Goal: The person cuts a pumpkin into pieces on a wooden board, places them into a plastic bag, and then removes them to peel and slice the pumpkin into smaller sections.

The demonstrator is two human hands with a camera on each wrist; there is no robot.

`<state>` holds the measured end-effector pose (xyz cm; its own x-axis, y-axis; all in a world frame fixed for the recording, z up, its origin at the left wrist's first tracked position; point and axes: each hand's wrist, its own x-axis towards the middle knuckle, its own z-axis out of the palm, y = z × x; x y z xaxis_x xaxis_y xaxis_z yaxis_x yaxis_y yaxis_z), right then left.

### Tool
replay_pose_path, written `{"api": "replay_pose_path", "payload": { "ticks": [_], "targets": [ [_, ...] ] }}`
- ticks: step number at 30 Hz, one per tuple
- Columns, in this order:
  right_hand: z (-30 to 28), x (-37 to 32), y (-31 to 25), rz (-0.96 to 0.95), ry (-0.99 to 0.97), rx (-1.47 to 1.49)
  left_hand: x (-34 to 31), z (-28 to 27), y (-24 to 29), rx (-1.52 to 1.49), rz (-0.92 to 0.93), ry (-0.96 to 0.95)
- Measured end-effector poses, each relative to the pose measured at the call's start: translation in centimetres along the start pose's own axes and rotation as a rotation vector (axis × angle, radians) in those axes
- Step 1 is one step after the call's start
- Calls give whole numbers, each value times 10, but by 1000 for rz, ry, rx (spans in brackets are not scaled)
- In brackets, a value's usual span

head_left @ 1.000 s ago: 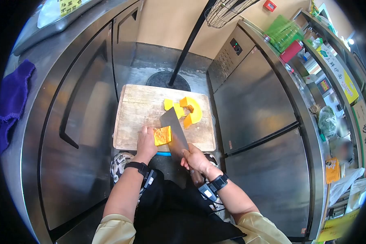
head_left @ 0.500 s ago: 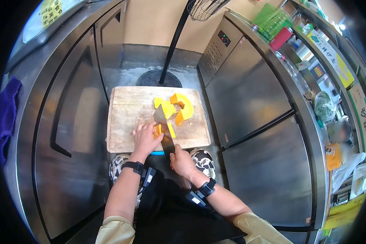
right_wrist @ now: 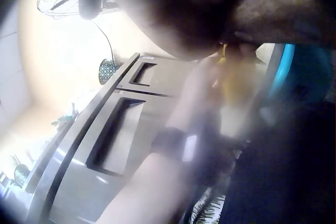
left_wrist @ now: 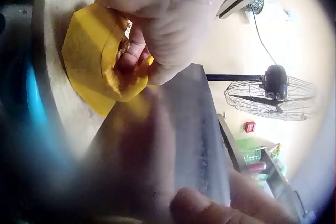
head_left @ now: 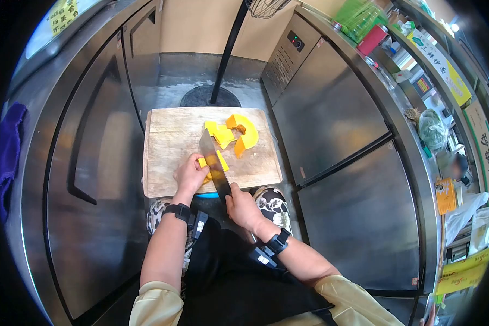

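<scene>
On the wooden cutting board (head_left: 165,133), my left hand (head_left: 189,174) grips a chunk of orange pumpkin (left_wrist: 86,50), its thumb and fingers around the piece in the left wrist view. My right hand (head_left: 245,211) holds a cleaver (head_left: 214,165) by its handle, with the broad blade close along the chunk's right side. Just right of the blade lies a thin pumpkin slice (head_left: 223,161). Farther up the board sit a curved pumpkin section (head_left: 246,136) and some smaller pumpkin pieces (head_left: 217,132). The right wrist view is blurred and mostly covered by the right hand.
Steel cabinets stand close on the left (head_left: 87,163) and right (head_left: 358,217). Behind the board, a fan's black round base (head_left: 209,96) stands on the floor. A blue rim (head_left: 207,195) shows beneath the board's near edge. A purple cloth (head_left: 10,141) hangs at far left.
The cleaver has moved from beside the chunk into it, and a thin slice now lies right of the blade. My left fingers, spread half a second ago, are now curled around the chunk.
</scene>
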<state>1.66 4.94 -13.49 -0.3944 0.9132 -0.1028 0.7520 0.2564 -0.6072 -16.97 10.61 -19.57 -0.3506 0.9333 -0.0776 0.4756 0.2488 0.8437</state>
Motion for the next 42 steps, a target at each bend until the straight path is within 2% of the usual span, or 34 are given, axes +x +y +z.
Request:
{"api": "replay_pose_path", "payload": {
  "ticks": [7,12,18,22,28,31,34,37,42],
  "targets": [
    [-6,-7,0,30,-44,35,18,19,-36,-295,17,-55],
    [-2,-16,3,58,-57,67,23,23,-46,-312,0,-41],
    [-21,-17,-16,190,-182,265,18,18,-36,-313,-38,-24],
    [-24,-12,-17,233,-235,297,17,18,-36,-287,-42,-25],
    [-19,-10,-24,255,-172,384,16,16,-33,-365,-14,-51],
    [-11,0,-22,255,-178,370,15,15,-32,-288,-15,-33],
    [-20,3,-28,346,-220,452,16,18,-33,-377,-6,-3],
    [-25,6,-26,311,-249,417,15,14,-27,-311,-46,-10],
    [-42,2,-35,313,-327,315,14,16,-36,-383,-60,-5]
  ]
}}
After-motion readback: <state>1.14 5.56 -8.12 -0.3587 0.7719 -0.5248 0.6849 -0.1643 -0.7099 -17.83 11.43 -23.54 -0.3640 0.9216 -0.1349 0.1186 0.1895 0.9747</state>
